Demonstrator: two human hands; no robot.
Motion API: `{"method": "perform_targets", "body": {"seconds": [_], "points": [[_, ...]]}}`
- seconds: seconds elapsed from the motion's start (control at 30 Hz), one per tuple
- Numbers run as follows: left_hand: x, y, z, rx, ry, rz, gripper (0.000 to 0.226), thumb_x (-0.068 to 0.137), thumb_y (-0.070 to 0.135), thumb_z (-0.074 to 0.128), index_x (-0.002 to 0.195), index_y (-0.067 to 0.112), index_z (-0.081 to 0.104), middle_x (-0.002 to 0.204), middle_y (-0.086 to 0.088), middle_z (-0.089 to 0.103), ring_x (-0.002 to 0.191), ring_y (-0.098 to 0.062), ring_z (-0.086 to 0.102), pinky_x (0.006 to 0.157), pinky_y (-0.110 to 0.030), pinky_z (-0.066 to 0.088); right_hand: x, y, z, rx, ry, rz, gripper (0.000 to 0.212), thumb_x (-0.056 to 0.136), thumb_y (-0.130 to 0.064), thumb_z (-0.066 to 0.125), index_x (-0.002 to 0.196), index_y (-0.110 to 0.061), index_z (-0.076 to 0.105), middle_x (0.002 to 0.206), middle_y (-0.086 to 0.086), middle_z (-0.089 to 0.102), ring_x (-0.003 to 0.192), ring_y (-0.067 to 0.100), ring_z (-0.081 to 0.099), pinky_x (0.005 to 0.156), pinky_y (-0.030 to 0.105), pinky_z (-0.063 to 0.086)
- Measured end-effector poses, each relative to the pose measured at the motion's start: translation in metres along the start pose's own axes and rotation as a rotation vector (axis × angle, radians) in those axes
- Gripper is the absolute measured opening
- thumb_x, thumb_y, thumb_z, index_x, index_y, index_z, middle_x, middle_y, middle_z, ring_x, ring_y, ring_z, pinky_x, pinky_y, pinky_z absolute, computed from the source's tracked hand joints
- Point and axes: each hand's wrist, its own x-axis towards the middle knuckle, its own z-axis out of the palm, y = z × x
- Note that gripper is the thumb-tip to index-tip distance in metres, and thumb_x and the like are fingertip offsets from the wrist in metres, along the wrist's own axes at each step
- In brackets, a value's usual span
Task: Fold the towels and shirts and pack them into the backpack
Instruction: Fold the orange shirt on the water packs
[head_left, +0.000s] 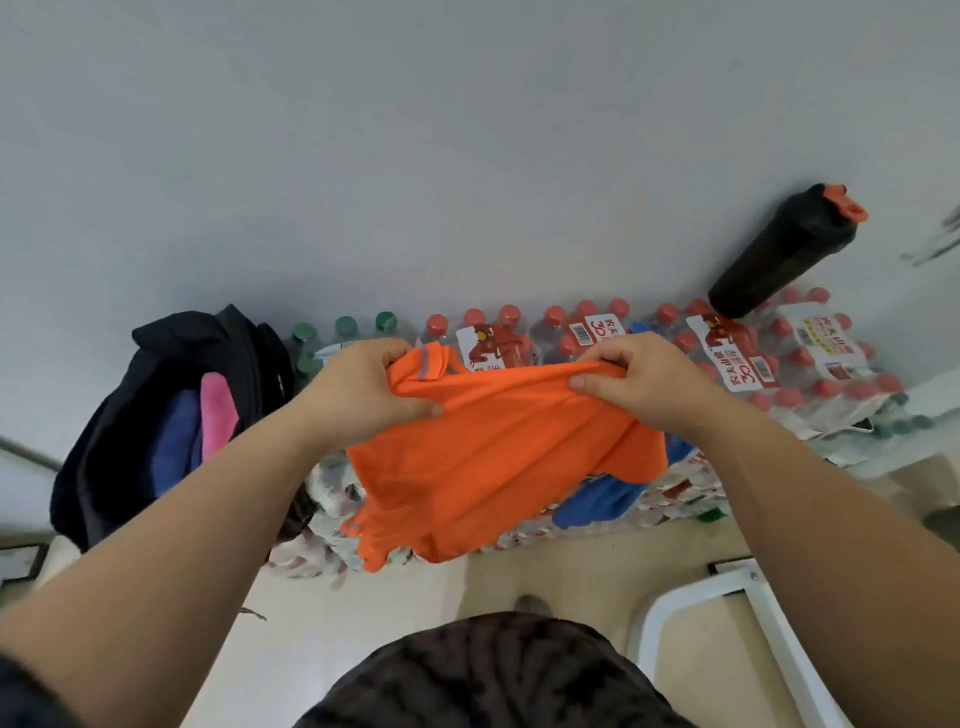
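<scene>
At far left, a soft dark backpack (104, 431) slumps open against the pale wall. A fuzzy pink towel (218, 415) and a folded blue-violet cloth (174, 447) stand inside it. Just right of it, the left hand (363, 389) pinches a bunched edge of a thin orange knit shirt (493, 457), beside its grey-striped trim. The shirt sags in loose folds between both hands, held in the air above shrink-wrapped packs of water bottles (810, 364) with round red caps. The right hand (639, 384) grips the shirt's other gathered edge, thumb on top. A crumpled blue cloth (597, 499) lies on the packs beneath. At far right, a black cylindrical shaker bottle (779, 254) with an orange lid stands on the packs.
</scene>
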Motion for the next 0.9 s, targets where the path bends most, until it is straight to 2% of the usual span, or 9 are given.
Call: {"method": "perform_targets", "body": {"seconds": [0.1, 0.2, 0.27, 0.4, 0.53, 0.63, 0.73, 0.83, 0.9], "points": [[0.003, -0.006, 0.001, -0.008, 0.087, -0.029, 0.019, 0.068, 0.029, 0.073, 0.079, 0.017, 0.064, 0.072, -0.007, 0.065, 0.059, -0.012, 0.055, 0.059, -0.041, 0.048, 0.006, 0.003, -0.004, -0.004, -0.139, -0.018, 0.019, 0.080, -0.036, 0.083, 0.096, -0.028, 0.076, 0.090, -0.011, 0.074, 0.085, 0.000, 0.066, 0.074, 0.017, 0.052], [0.005, -0.005, 0.002, -0.155, 0.093, -0.086, 0.017, 0.075, 0.022, 0.081, 0.088, 0.020, 0.070, 0.082, -0.004, 0.072, 0.073, -0.017, 0.068, 0.070, -0.039, 0.054, 0.013, 0.016, -0.007, -0.143, -0.199, -0.003, 0.015, 0.082, -0.037, 0.081, 0.086, -0.024, 0.074, 0.079, -0.003, 0.071, 0.074, 0.011, 0.066, 0.068, 0.032, 0.054], [0.007, -0.005, 0.002, -0.196, 0.062, -0.117, 0.013, 0.076, 0.019, 0.082, 0.084, 0.020, 0.071, 0.081, -0.004, 0.073, 0.074, -0.019, 0.069, 0.071, -0.039, 0.053, 0.018, 0.029, -0.011, -0.168, -0.191, 0.013, 0.019, 0.084, -0.035, 0.079, 0.079, -0.017, 0.073, 0.073, 0.005, 0.068, 0.069, 0.019, 0.063, 0.068, 0.038, 0.053], [0.011, -0.016, 0.006, -0.186, 0.126, -0.170, 0.012, 0.075, 0.028, 0.075, 0.078, 0.017, 0.071, 0.080, -0.019, 0.071, 0.067, -0.019, 0.060, 0.070, -0.038, 0.048, 0.023, 0.051, -0.027, -0.080, -0.051, 0.001, 0.004, 0.084, -0.019, 0.079, 0.081, -0.017, 0.078, 0.072, -0.002, 0.069, 0.066, 0.004, 0.060, 0.058, 0.011, 0.041], [0.015, -0.009, 0.015, -0.394, 0.248, -0.203, 0.018, 0.096, 0.012, 0.064, 0.080, 0.012, 0.073, 0.079, -0.016, 0.069, 0.074, -0.024, 0.062, 0.080, -0.044, 0.054, 0.032, 0.077, -0.045, -0.114, -0.034, -0.043, 0.007, 0.086, -0.020, 0.077, 0.081, -0.015, 0.074, 0.078, 0.005, 0.067, 0.074, 0.019, 0.063, 0.066, 0.029, 0.043], [0.022, 0.005, 0.024, -0.499, 0.333, -0.195, 0.020, 0.099, 0.014, 0.058, 0.087, 0.000, 0.066, 0.080, -0.015, 0.062, 0.076, -0.025, 0.056, 0.079, -0.045, 0.048, 0.033, 0.094, -0.051, -0.090, -0.031, -0.093, 0.012, 0.088, -0.028, 0.074, 0.086, -0.017, 0.070, 0.087, 0.003, 0.061, 0.084, 0.020, 0.060, 0.076, 0.037, 0.045], [0.026, 0.022, 0.035, -0.521, 0.398, -0.174, 0.022, 0.100, 0.022, 0.053, 0.084, 0.015, 0.067, 0.072, -0.005, 0.056, 0.068, -0.018, 0.048, 0.069, -0.037, 0.039, 0.030, 0.107, -0.058, 0.004, -0.131, -0.076, 0.013, 0.088, -0.029, 0.075, 0.085, -0.021, 0.066, 0.087, 0.001, 0.065, 0.085, 0.022, 0.064, 0.080, 0.045, 0.052], [0.028, 0.043, 0.042, -0.470, 0.422, -0.149, 0.023, 0.104, 0.024, 0.050, 0.090, 0.015, 0.066, 0.076, -0.005, 0.056, 0.069, -0.017, 0.048, 0.067, -0.035, 0.038, 0.028, 0.117, -0.065, -0.004, -0.187, -0.042, 0.015, 0.087, -0.023, 0.075, 0.081, -0.023, 0.061, 0.082, -0.002, 0.067, 0.080, 0.020, 0.066, 0.074, 0.044, 0.054], [0.029, 0.057, 0.043, -0.423, 0.421, -0.135, 0.022, 0.104, 0.023, 0.050, 0.092, 0.014, 0.066, 0.080, -0.006, 0.059, 0.073, -0.019, 0.050, 0.070, -0.035, 0.039, 0.028, 0.123, -0.069, -0.012, -0.173, -0.036, 0.015, 0.088, -0.021, 0.073, 0.081, -0.026, 0.061, 0.082, -0.005, 0.067, 0.078, 0.016, 0.065, 0.068, 0.034, 0.050]]}}
